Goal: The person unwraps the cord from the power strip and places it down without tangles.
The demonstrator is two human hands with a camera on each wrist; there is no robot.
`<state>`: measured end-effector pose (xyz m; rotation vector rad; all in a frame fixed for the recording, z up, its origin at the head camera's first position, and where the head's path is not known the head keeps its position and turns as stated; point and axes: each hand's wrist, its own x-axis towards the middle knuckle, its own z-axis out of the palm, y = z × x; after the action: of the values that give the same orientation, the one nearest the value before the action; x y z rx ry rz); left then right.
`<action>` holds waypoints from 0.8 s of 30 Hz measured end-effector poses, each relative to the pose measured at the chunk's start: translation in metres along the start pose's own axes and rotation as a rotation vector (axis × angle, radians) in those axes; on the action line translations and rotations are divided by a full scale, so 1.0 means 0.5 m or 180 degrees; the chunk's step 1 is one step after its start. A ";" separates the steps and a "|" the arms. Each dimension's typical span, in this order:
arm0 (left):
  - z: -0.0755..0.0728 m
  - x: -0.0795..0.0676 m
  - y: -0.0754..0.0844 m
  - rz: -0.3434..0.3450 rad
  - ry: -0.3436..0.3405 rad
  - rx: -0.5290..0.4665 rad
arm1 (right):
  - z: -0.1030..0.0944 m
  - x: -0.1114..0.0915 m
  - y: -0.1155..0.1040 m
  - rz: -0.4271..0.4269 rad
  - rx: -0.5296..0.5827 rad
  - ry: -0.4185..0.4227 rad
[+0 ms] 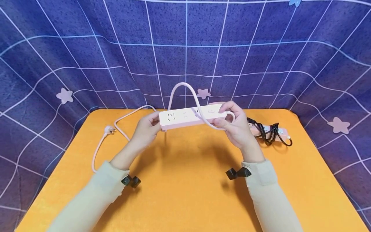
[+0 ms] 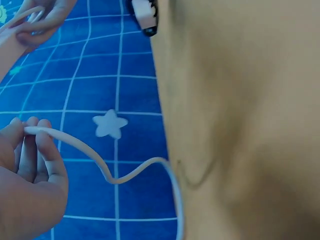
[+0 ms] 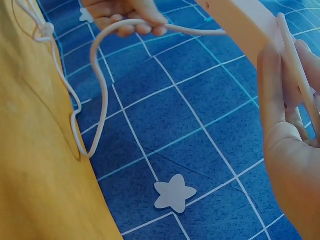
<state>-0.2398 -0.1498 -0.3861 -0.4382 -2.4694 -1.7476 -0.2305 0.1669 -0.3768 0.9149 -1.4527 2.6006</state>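
A white power strip (image 1: 181, 118) is held up above the table, its sockets facing up toward the head camera. My right hand (image 1: 239, 130) grips its right end, by the switch, where the cord comes out. From there the white cord (image 1: 182, 84) loops up and over the strip toward the left. At the strip's left end is my left hand (image 1: 145, 132). In the left wrist view, its fingers pinch the cord (image 2: 132, 174), which hangs down in a wave to the table. Farther left on the tabletop lies the white plug (image 1: 109, 130), prongs toward the right.
Behind the right hand, at the back right of the orange table (image 1: 185, 193), lies another white power strip (image 1: 284, 133) with a bundled black cord (image 1: 271, 133). A blue grid-patterned curtain (image 1: 185, 58) with stars hangs behind the table.
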 end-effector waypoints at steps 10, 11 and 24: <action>-0.045 0.033 0.063 0.0369 0.0215 0.0195 | -0.002 0.002 0.004 -0.0004 -0.0081 0.0001; -0.050 0.035 0.070 0.0397 0.0230 0.0206 | -0.002 0.002 0.004 -0.0017 -0.0104 0.0019; -0.113 0.040 0.127 0.0789 0.0517 0.0628 | -0.007 0.003 0.010 0.0123 -0.0605 0.0242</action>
<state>-0.2466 -0.1796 -0.3042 -0.5339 -2.3290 -1.3744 -0.2348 0.1663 -0.3811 0.7652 -1.6766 2.4394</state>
